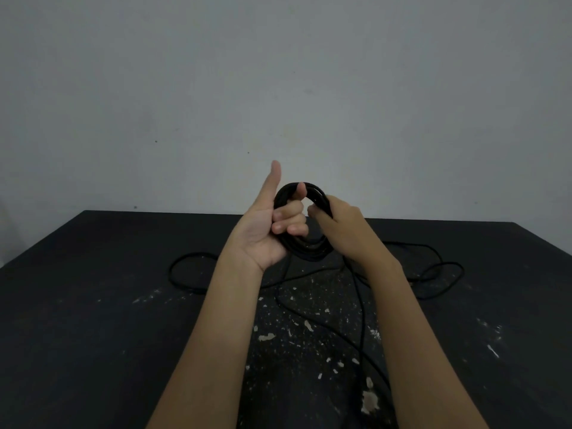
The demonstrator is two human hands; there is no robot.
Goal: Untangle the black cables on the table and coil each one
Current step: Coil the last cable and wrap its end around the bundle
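I saw the left hand (266, 230) raised above the table (93, 305), thumb up, its fingers curled through the black coil (309, 253) and gripping it. The right hand (345, 230) clasped the coil's opposite side. Loose cable (185, 257) trailed below both wrists, looping outward across the table on either side.

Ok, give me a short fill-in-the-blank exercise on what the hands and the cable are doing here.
1. The left hand and right hand hold a coil of ____ cable.
2. The left hand's thumb points ____.
3. The coil is held ____ the table, where loose cable lies.
Missing words: black; up; above.
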